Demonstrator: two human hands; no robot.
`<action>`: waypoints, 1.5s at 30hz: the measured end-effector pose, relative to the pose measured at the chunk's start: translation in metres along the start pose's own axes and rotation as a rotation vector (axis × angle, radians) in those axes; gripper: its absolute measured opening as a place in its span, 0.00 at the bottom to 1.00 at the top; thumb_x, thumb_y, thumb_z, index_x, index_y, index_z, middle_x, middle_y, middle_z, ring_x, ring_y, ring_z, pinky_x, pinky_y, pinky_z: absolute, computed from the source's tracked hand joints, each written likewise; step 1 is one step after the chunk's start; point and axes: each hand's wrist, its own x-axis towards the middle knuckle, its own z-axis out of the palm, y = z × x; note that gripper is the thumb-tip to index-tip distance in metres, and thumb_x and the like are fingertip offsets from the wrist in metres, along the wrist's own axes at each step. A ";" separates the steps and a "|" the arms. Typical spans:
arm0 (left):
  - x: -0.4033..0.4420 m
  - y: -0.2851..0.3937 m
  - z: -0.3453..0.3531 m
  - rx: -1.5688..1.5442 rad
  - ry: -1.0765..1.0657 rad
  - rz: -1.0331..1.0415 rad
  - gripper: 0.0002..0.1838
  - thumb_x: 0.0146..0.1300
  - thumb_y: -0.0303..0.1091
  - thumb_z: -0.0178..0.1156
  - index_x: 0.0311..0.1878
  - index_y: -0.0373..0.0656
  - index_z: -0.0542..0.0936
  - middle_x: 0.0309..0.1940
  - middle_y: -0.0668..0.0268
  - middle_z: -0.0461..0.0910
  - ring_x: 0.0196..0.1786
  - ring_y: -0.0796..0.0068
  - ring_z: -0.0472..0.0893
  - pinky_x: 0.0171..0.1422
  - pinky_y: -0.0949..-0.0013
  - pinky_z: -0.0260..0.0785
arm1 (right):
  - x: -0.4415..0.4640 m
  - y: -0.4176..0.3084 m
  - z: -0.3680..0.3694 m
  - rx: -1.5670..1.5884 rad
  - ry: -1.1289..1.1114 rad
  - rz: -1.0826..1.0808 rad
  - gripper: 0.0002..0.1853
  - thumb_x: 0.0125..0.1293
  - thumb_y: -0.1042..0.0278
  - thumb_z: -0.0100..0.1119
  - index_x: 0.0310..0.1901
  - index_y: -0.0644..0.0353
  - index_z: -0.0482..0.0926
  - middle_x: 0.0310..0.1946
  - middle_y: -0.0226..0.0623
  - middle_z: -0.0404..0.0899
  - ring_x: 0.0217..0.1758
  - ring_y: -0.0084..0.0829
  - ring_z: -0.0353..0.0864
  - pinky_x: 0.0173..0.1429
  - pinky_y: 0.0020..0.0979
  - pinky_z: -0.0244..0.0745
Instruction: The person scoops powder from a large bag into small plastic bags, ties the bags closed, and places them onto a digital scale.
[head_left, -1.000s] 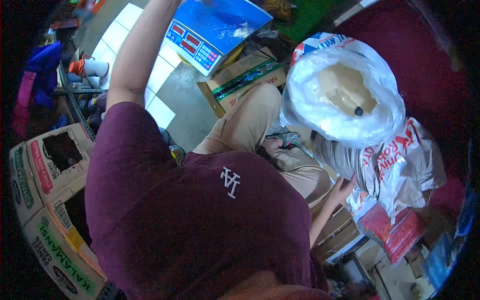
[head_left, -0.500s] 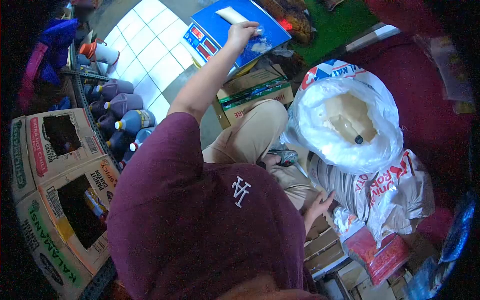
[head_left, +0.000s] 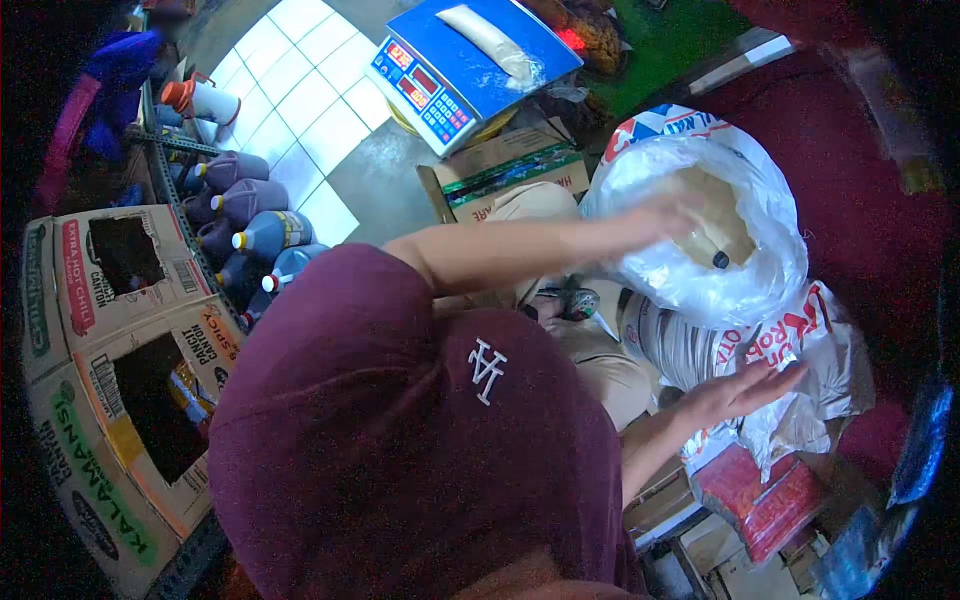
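Observation:
My left hand (head_left: 660, 215), smeared by motion, is over the near side of an open plastic-lined sack (head_left: 640, 285) of pale powder. In the sack lies a clear bottle-like scoop with a dark cap (head_left: 720, 260); whether my hand touches it cannot be made out. My right hand (head_left: 750, 390) is open with fingers stretched out, in front of a crumpled white printed bag (head_left: 790, 425). A long, narrow plastic bag of white powder (head_left: 487, 42) lies on the blue digital scale (head_left: 415, 30), with spilled powder near its lower end.
A cardboard box (head_left: 520, 165) stands below the scale. To the left are several jugs of dark liquid (head_left: 250, 200) and cut-open cartons (head_left: 140, 330). A red plastic pack (head_left: 760, 495) and small boxes lie at lower right. A stack of round grey items (head_left: 670, 335) sits beside the sack.
My left hand has left the bag on the scale and swung right to the sack. My right hand has moved right and reached out from beside my knee.

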 end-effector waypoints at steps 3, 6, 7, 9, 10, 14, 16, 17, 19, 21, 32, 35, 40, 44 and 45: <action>-0.004 0.007 0.069 -0.322 -0.129 -0.487 0.27 0.64 0.53 0.55 0.60 0.44 0.74 0.52 0.65 0.76 0.54 0.70 0.72 0.61 0.67 0.62 | -0.041 0.020 0.034 -0.024 -0.161 -0.005 0.33 0.71 0.56 0.49 0.69 0.67 0.53 0.70 0.52 0.55 0.73 0.45 0.53 0.75 0.43 0.49; 0.039 0.067 0.097 -0.281 -0.298 0.063 0.26 0.63 0.54 0.56 0.54 0.43 0.80 0.46 0.62 0.80 0.51 0.69 0.75 0.62 0.61 0.64 | -0.145 0.094 0.035 -0.395 -0.716 -0.036 0.33 0.61 0.57 0.59 0.66 0.62 0.64 0.69 0.54 0.57 0.74 0.50 0.51 0.74 0.48 0.45; 0.035 0.133 0.085 -0.154 -0.350 0.128 0.27 0.62 0.55 0.55 0.54 0.44 0.80 0.52 0.58 0.79 0.55 0.66 0.75 0.64 0.61 0.63 | -0.167 0.106 0.024 -0.656 -0.848 -0.115 0.31 0.60 0.60 0.60 0.64 0.61 0.67 0.69 0.54 0.57 0.74 0.51 0.51 0.74 0.48 0.44; 0.082 0.142 0.090 0.080 -0.251 0.681 0.25 0.60 0.53 0.56 0.52 0.44 0.80 0.54 0.58 0.78 0.57 0.61 0.75 0.63 0.62 0.65 | -0.155 0.101 0.010 -0.379 -0.717 -0.004 0.28 0.62 0.61 0.60 0.63 0.60 0.70 0.69 0.52 0.57 0.74 0.51 0.51 0.74 0.48 0.45; 0.090 0.148 0.094 0.126 -0.205 0.733 0.25 0.60 0.53 0.56 0.51 0.44 0.81 0.53 0.58 0.79 0.57 0.60 0.76 0.60 0.61 0.67 | -0.153 0.105 0.012 -0.131 -0.526 0.267 0.27 0.65 0.59 0.58 0.63 0.60 0.69 0.70 0.52 0.57 0.74 0.50 0.51 0.74 0.50 0.44; 0.066 0.081 0.122 0.611 -0.111 0.780 0.25 0.58 0.54 0.56 0.52 0.48 0.80 0.52 0.63 0.79 0.56 0.60 0.76 0.54 0.57 0.71 | -0.062 0.038 0.024 0.785 -0.033 1.107 0.39 0.67 0.40 0.47 0.69 0.62 0.57 0.69 0.48 0.57 0.71 0.45 0.56 0.73 0.48 0.49; -0.001 -0.034 0.111 1.114 -0.343 0.770 0.25 0.57 0.55 0.57 0.54 0.54 0.79 0.54 0.60 0.75 0.57 0.57 0.74 0.54 0.43 0.66 | -0.034 0.036 0.006 1.356 0.032 1.277 0.42 0.65 0.36 0.46 0.67 0.65 0.58 0.67 0.47 0.61 0.68 0.43 0.60 0.71 0.51 0.51; -0.017 -0.047 0.073 1.233 -0.474 1.041 0.23 0.63 0.52 0.55 0.57 0.51 0.76 0.62 0.57 0.68 0.66 0.53 0.65 0.68 0.48 0.57 | -0.024 0.059 -0.016 1.623 0.001 1.292 0.43 0.63 0.34 0.46 0.66 0.67 0.59 0.66 0.47 0.62 0.66 0.44 0.61 0.71 0.53 0.51; -0.035 -0.029 0.040 0.747 -0.516 0.498 0.20 0.62 0.43 0.59 0.55 0.48 0.78 0.59 0.57 0.72 0.67 0.53 0.65 0.69 0.53 0.57 | -0.019 0.070 -0.044 1.699 -0.249 1.011 0.41 0.63 0.36 0.47 0.65 0.66 0.62 0.66 0.49 0.62 0.68 0.50 0.60 0.70 0.57 0.49; -0.041 -0.005 -0.010 0.699 -0.391 0.377 0.19 0.60 0.38 0.61 0.54 0.45 0.79 0.56 0.56 0.74 0.67 0.54 0.66 0.69 0.57 0.59 | -0.009 0.071 -0.078 1.276 0.184 0.795 0.32 0.63 0.44 0.54 0.62 0.59 0.68 0.63 0.44 0.66 0.68 0.44 0.61 0.70 0.58 0.47; 0.060 -0.054 -0.038 -0.406 0.139 -0.338 0.27 0.66 0.36 0.56 0.65 0.38 0.63 0.61 0.57 0.71 0.62 0.59 0.72 0.68 0.55 0.63 | -0.062 0.127 0.060 1.118 0.086 1.442 0.21 0.70 0.67 0.48 0.64 0.53 0.64 0.61 0.39 0.69 0.65 0.40 0.66 0.70 0.50 0.57; 0.108 0.012 -0.010 -0.653 0.233 -0.458 0.26 0.68 0.42 0.54 0.64 0.38 0.66 0.59 0.55 0.73 0.61 0.57 0.73 0.68 0.52 0.63 | 0.025 0.156 0.049 1.343 0.035 1.329 0.15 0.71 0.69 0.39 0.54 0.66 0.69 0.52 0.44 0.76 0.54 0.39 0.77 0.55 0.40 0.75; 0.074 -0.014 -0.011 -0.477 0.198 -0.338 0.26 0.68 0.47 0.54 0.62 0.40 0.68 0.59 0.59 0.74 0.60 0.60 0.74 0.68 0.53 0.64 | -0.020 0.135 0.055 0.936 0.103 1.144 0.16 0.71 0.73 0.41 0.59 0.61 0.66 0.55 0.42 0.73 0.55 0.39 0.75 0.54 0.44 0.74; 0.046 -0.008 -0.032 -0.396 0.117 -0.474 0.32 0.69 0.58 0.46 0.65 0.43 0.67 0.62 0.62 0.72 0.63 0.63 0.71 0.70 0.55 0.59 | -0.090 0.158 0.029 0.873 -0.096 1.383 0.25 0.69 0.66 0.52 0.65 0.51 0.60 0.57 0.35 0.69 0.57 0.38 0.70 0.50 0.46 0.71; 0.045 -0.011 -0.044 -0.388 0.118 -0.497 0.33 0.68 0.60 0.45 0.66 0.44 0.67 0.62 0.62 0.71 0.64 0.64 0.70 0.70 0.56 0.58 | -0.091 0.150 0.021 0.874 -0.096 1.381 0.25 0.69 0.66 0.52 0.65 0.51 0.60 0.57 0.35 0.69 0.57 0.38 0.70 0.50 0.46 0.71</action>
